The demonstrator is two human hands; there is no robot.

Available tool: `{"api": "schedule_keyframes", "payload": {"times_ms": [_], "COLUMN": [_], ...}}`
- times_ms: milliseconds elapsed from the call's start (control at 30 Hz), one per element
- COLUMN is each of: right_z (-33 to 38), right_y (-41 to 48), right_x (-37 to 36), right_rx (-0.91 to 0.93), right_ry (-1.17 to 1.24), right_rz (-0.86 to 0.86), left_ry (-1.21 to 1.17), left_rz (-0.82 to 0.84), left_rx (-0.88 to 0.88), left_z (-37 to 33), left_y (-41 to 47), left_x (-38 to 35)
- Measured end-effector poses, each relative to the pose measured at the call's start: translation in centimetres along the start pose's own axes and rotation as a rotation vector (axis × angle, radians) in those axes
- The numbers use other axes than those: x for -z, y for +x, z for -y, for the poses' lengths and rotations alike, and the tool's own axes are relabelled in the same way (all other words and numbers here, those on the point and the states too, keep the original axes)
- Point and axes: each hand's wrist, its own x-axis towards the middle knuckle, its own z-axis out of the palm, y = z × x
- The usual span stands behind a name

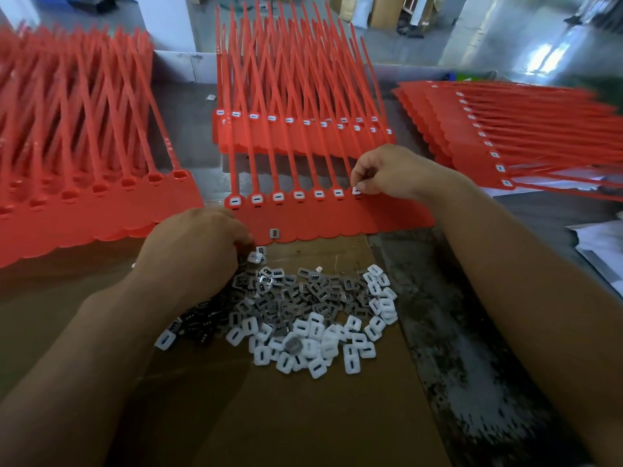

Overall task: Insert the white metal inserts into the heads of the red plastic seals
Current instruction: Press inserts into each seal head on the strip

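A strip of joined red plastic seals (337, 219) lies across the middle of the table, several of its heads filled with white inserts. My right hand (391, 171) pinches a white insert (356, 190) at the seventh head from the left, fingers curled down onto it. My left hand (192, 247) is curled at the left edge of the loose insert pile (313, 315); what its fingertips hold is hidden. One single insert (274, 233) lies on the strip's red tab.
A stack of unfilled red seals (84, 183) lies at the left. A filled stack (296, 129) sits behind the strip, and another filled stack (526, 136) fans out at the right. The pile rests on brown cardboard (269, 416).
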Motion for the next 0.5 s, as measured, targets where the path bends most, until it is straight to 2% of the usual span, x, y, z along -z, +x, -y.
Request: {"api": "schedule_keyframes", "payload": {"times_ms": [200,300,500], "right_z": [-0.05,-0.06,-0.66], "right_y": [0.36,0.62,-0.17], "right_x": [-0.69,-0.84,-0.52], "right_rx": [-0.034,-0.080,-0.038], "right_ry": [0.050,0.105,0.137], "right_rz": [-0.107,-0.106,-0.035], "left_ry": [-0.018,-0.023,-0.015], "left_rz": [-0.005,-0.006,-0.003], "left_rx": [0.001,0.005,0.011], "left_z": [-0.05,0.00,0.09], "left_y": [-0.09,-0.05,-0.01], "left_x": [0.08,0.06,-0.16]}}
